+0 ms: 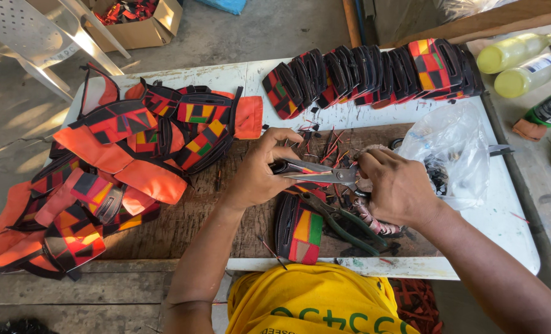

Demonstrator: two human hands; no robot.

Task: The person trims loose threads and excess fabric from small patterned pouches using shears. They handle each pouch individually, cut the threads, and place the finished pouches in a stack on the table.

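Note:
My left hand [260, 170] pinches a small patterned fabric piece with black trim [288, 167] over a worn wooden board [182, 222]. My right hand [396, 185] grips a pair of scissors [325, 175], whose blades point left and touch the piece's edge. Below the hands lies a finished piece in red, yellow and green [300, 227], next to green-handled pliers [349, 227]. Thread scraps litter the board around the hands.
A heap of orange and patterned pieces [120, 167] covers the left of the white table [510, 229]. A row of finished pieces [374, 71] lines the far edge. A clear plastic bag [451, 151] sits right, yellow bottles [523, 59] beyond. Plastic chair [34, 37] and cardboard box [142, 28] stand behind.

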